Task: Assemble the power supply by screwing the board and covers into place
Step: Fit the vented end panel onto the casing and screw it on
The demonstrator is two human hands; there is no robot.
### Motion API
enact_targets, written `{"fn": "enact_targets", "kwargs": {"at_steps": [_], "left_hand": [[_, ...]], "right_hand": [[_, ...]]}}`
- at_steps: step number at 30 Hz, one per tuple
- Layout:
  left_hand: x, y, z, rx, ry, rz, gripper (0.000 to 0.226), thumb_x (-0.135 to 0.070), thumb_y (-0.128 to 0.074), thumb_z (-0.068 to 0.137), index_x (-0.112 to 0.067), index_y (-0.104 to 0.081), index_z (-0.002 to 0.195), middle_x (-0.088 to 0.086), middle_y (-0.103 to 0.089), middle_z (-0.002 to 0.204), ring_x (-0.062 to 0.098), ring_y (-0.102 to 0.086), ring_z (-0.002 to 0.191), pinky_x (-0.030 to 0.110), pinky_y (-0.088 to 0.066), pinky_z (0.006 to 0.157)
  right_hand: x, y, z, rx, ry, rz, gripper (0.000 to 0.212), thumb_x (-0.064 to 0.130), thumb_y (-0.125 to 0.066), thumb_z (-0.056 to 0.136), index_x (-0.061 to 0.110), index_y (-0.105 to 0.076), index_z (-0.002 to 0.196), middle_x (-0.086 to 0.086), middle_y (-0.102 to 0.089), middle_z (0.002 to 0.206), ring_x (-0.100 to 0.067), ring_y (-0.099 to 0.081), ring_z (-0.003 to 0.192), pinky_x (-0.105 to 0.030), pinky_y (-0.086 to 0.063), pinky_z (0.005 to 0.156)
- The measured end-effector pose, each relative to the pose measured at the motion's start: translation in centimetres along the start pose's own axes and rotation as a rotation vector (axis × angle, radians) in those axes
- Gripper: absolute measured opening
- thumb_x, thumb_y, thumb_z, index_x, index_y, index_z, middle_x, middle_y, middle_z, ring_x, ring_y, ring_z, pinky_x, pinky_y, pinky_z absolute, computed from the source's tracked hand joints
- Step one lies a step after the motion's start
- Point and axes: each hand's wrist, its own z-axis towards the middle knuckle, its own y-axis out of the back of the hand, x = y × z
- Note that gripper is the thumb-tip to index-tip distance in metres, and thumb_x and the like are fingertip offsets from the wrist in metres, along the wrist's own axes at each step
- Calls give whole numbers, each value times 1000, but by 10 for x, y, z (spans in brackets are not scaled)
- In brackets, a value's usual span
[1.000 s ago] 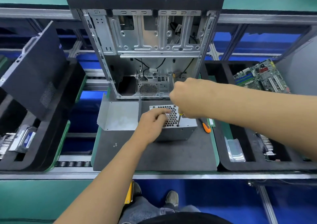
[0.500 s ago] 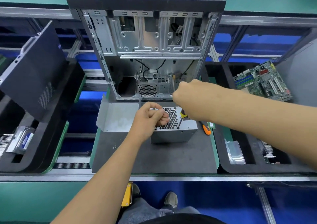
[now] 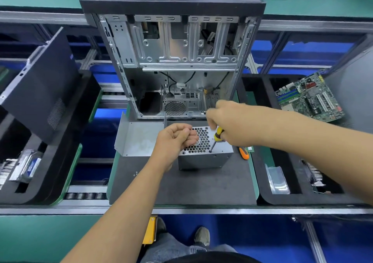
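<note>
Two hands over the supply (image 3: 203, 153), which sits on the mat just before the case (image 3: 173, 61). Right hand (image 3: 228, 125) grips the screwdriver (image 3: 217, 138), shaft tilted, tip on the supply's near-right top corner. Left hand (image 3: 175, 137) curled loosely at the grille; contents not discernible.

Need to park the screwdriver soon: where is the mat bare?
The dark mat is bare between the power supply and its near edge. It is crowded beside the metal cover, the computer case and the orange tool.
</note>
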Motion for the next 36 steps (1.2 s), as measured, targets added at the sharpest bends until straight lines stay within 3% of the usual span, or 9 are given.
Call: {"fn": "enact_targets", "kwargs": {"at_steps": [3, 6, 8, 18, 22, 24, 30, 33, 36], "left_hand": [[1, -1, 0, -11, -9, 4, 11, 0, -52, 102, -1, -63, 100, 12, -76, 84, 21, -75, 79, 21, -58, 69], [1, -3, 1, -23, -14, 29, 10, -4, -54, 101, -1, -63, 98, 13, -76, 85, 20, -75, 78, 21, -58, 70], [1, -3, 1, -28, -23, 79, 11, -5, -57, 101, -3, -66, 95, 11, -75, 85, 18, -73, 77, 20, -57, 70], [0, -3, -1, -15, -15, 133, 10, -6, -62, 97, -4, -72, 93, 8, -73, 77, 16, -68, 68, 21, -55, 69], [-5, 5, -3, -122, 59, -182, 12, -9, -62, 97, 0, -69, 94, 9, -75, 80, 15, -74, 75, 19, -57, 68], [-6, 8, -5, -156, 80, -315, 14, -10, -60, 98, 0, -67, 93, 8, -75, 81, 15, -74, 75, 19, -58, 67], [-4, 10, -12, -170, 93, -377, 16, -12, -55, 100, 0, -65, 95, 14, -76, 89, 21, -75, 82, 24, -59, 69], [-4, 9, -12, -183, 75, -413, 16, -12, -54, 100, -2, -65, 92, 14, -75, 86, 22, -75, 78, 25, -60, 68], [-4, 10, -11, -187, 58, -429, 16, -16, -57, 98, -4, -65, 91, 12, -75, 87, 20, -74, 77, 25, -59, 68]], "right_hand": [[4, 1, 3, -95, 46, -151, 6, 7, -56, 93, 12, -54, 96, -7, -47, 99, -27, -48, 74, -36, -46, 69], [2, 1, 5, -124, 66, -255, 41, 11, -58, 94, 14, -28, 66, -2, -28, 71, -19, -30, 53, -30, -37, 50], [-2, 3, 5, -100, 53, -270, 45, 21, -56, 97, 19, -24, 65, -1, -25, 70, -17, -29, 51, -28, -24, 46], [4, 4, 7, -34, -110, 6, 37, 30, -53, 98, 18, -35, 68, -3, -31, 76, -23, -41, 61, -35, -43, 68], [-35, -8, 3, -227, -176, 317, 35, 51, -53, 94, 23, -64, 76, 0, -58, 78, -15, -61, 73, -27, -49, 66], [-42, -29, 6, -440, -177, 593, 43, 59, -52, 92, 25, -70, 70, 9, -57, 57, 0, -52, 57, -9, -36, 52], [-14, -106, 37, -607, -263, 1141, 57, 44, -57, 96, 21, -50, 45, 8, -31, 42, -9, -26, 45, -29, -21, 51], [-10, -127, 50, -610, -275, 1195, 57, 46, -59, 94, 13, -41, 52, 6, -26, 50, -10, -23, 51, -29, -19, 52], [-10, -131, 54, -611, -254, 1226, 54, 46, -59, 94, 27, -48, 44, 9, -28, 46, -11, -24, 51, -29, -20, 52]]}}
